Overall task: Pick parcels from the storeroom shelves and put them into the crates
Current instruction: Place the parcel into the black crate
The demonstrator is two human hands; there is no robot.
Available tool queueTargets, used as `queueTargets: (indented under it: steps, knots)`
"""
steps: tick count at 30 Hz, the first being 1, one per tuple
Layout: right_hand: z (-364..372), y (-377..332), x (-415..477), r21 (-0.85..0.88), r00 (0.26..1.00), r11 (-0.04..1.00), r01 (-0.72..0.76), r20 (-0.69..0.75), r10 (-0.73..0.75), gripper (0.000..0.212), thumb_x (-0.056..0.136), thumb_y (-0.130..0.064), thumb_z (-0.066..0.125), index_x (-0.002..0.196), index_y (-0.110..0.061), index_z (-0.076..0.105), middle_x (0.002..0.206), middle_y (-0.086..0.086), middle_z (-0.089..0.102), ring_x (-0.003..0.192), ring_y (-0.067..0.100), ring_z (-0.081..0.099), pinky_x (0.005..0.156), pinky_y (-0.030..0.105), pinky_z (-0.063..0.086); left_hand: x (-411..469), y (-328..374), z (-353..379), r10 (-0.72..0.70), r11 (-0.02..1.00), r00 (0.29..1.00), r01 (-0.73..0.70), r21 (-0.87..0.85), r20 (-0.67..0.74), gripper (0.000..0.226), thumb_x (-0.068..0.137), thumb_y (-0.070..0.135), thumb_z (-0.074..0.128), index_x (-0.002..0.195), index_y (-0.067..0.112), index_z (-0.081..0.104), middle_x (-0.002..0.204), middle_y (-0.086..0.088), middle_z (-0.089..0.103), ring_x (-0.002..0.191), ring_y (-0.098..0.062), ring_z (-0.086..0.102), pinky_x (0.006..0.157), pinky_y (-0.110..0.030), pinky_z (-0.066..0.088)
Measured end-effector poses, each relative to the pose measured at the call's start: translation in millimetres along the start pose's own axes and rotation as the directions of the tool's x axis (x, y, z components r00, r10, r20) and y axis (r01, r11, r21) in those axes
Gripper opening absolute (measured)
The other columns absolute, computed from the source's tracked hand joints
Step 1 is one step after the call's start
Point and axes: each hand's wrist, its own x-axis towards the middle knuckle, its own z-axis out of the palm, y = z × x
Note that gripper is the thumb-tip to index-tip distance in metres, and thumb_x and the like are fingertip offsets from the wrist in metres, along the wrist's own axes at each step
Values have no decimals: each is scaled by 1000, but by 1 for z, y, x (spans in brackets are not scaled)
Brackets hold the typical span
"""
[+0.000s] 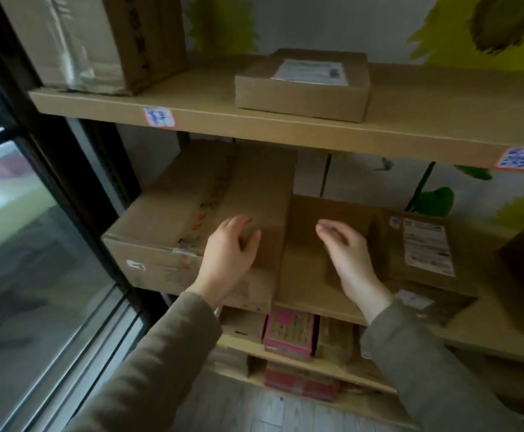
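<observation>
Head view showed both hands reaching onto the middle shelf (304,275) at the centre of the frame. The left hand (229,257) lay over the right end of the large box (192,213), fingers loosely bent across its top. Blur hid whether they pressed on the cardboard, and nothing was clamped. The right hand (348,260) hung in the gap between that box and the labelled parcel (419,244), fingers slack and apart, holding nothing. No crate was in the frame.

The main risk seemed to be the large box itself. It stood at the front edge of the shelf, and a pull at one end only would likely swing it round and tip it off. It could then drop onto the pink parcels (288,333) at the lower centre, or knock the window glass (36,275) at the left. It probably wanted a hand at each end. The labelled parcel rested on another parcel and looked easy to nudge loose with the right wrist. Carrying a bulky box would also block the person's view on the way to a crate.
</observation>
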Motion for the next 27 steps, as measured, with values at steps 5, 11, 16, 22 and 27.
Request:
queueTargets:
  steps: [5, 11, 16, 22, 27]
  knots:
    - [73, -1, -11, -69, 999, 996, -52, -4, 52, 46, 90, -32, 58, 133, -22, 48, 141, -2, 43, 128, 11, 39, 95, 21, 31, 19, -80, -61, -56, 952, 998, 51, 300, 8, 44, 93, 33, 51, 132, 13, 50, 145, -9, 41, 137, -27, 33, 113, -46, 25]
    - [98, 8, -20, -61, 991, 996, -68, -118, 61, 49, 91, -27, 58, 137, -31, 42, 148, -3, 35, 136, 17, 31, 97, 25, 28, 29, -125, -92, -107, 928, 993, 121, 353, -58, 51, 88, 45, 51, 123, 9, 52, 144, -18, 39, 139, -34, 26, 114, -50, 20]
    - [96, 9, -20, -86, 989, 993, -82, -130, 70, 46, 92, -30, 56, 136, -34, 44, 150, -3, 33, 138, 19, 28, 95, 27, 30, 22, -124, -100, -267, 914, 960, 282, 292, -88, 73, 86, 57, 49, 140, 11, 32, 149, -18, 28, 140, -34, 23, 110, -51, 26]
    - [81, 8, -27, 1, 984, 994, -111, -137, 110, 44, 91, -30, 57, 134, -34, 47, 149, -3, 34, 139, 21, 28, 104, 36, 28, 11, -110, -112, -312, 942, 938, 327, 80, -152, 69, 88, 42, 57, 139, 2, 34, 143, -18, 35, 131, -34, 36, 105, -40, 32]
    - [66, 9, -49, 186, 973, 963, -197, -81, 215, 34, 88, -30, 60, 119, -43, 55, 134, -2, 49, 122, 21, 50, 99, 46, 45, -9, -94, -123, -316, 948, 922, 314, -48, -223, 51, 88, 39, 57, 122, 1, 54, 144, -18, 37, 137, -28, 29, 108, -36, 28]
